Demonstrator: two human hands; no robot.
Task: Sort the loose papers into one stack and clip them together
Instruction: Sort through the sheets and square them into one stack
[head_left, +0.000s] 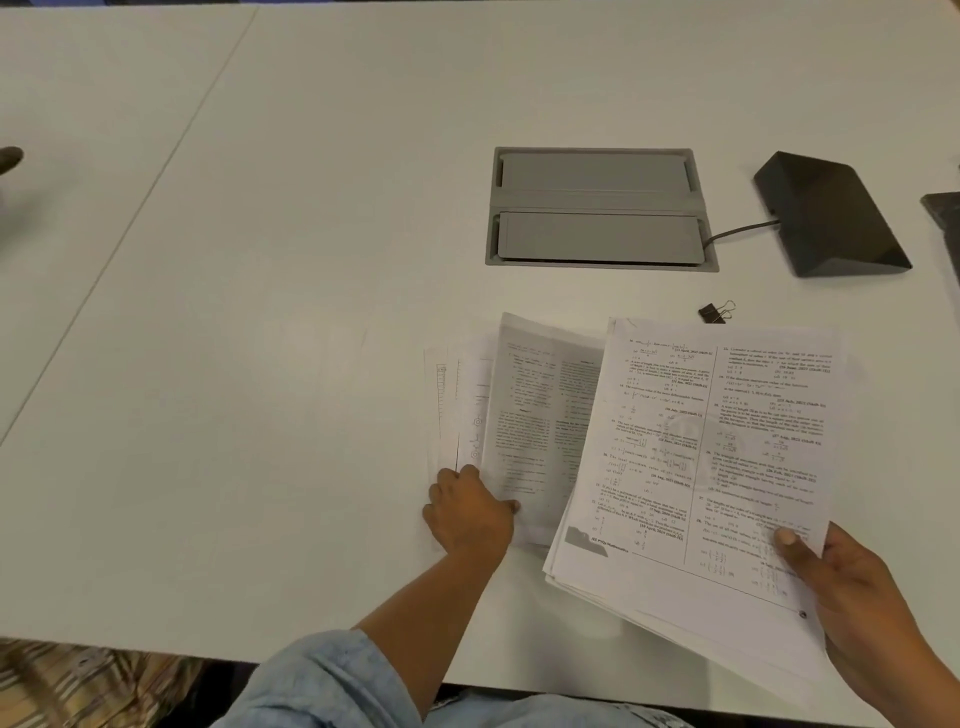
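My right hand (852, 587) grips a stack of printed sheets (717, 457) by its lower right corner, thumb on top, the stack lifted and tilted over the table's near edge. Left of it, several loose printed papers (535, 415) lie fanned on the white table. My left hand (467, 512) rests on the lower left corners of these sheets, fingers curled on their edges. A small black binder clip (714, 313) with wire handles lies on the table just beyond the held stack's top edge, apart from both hands.
A grey cable hatch (597, 208) is set into the white table (260, 312) behind the papers. A dark wedge-shaped device (831, 218) with a cable sits at the right. Another dark object (945, 218) shows at the right edge. A table seam runs diagonally at left.
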